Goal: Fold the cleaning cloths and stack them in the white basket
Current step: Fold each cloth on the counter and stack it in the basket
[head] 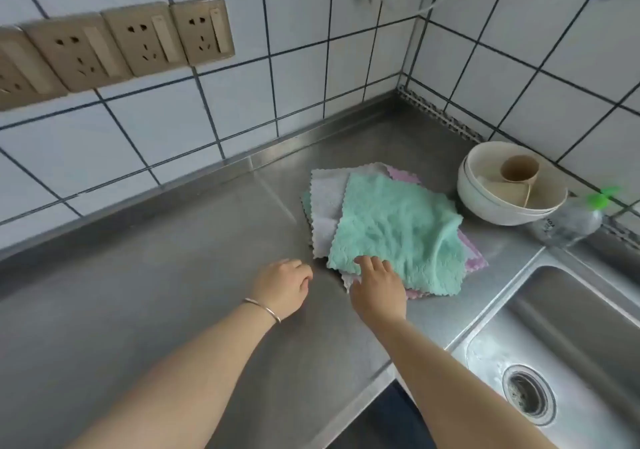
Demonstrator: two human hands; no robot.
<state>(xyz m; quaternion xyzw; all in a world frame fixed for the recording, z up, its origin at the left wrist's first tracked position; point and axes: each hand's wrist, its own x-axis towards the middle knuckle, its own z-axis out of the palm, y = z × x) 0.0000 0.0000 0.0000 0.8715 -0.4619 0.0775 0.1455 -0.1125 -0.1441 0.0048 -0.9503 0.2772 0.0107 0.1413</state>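
Cleaning cloths [381,227], a loose pile of fluffy square microfibre pieces with zigzag edges, lie flat on the brushed stainless-steel countertop [173,293] right of frame centre. The top piece is a mint-green cloth [398,230]; a pale grey cloth [325,213] shows at its left edge and a pink cloth [476,261] shows at its right and lower edges.

The right hand [379,287], at lower centre, rests its fingers on the near left corner of the mint-green cloth. The fingers bend slightly over the fabric edge; whether they pinch it cannot be told. The left hand [282,287], just left of the pile, hovers at or on the countertop with fingers loosely curled and holds nothing. A thin silver bangle [263,310] circles the left wrist.

Right of the pile, a white ceramic bowl [485,203] sits nested in a second one and holds beige cups [519,170]. A clear plastic bottle with a green cap [571,220] lies beside the bowls at the right edge. A stainless-steel sink with a round drain [571,327] occupies the lower right. Beige wall sockets [114,47] line the white tiled wall at upper left.
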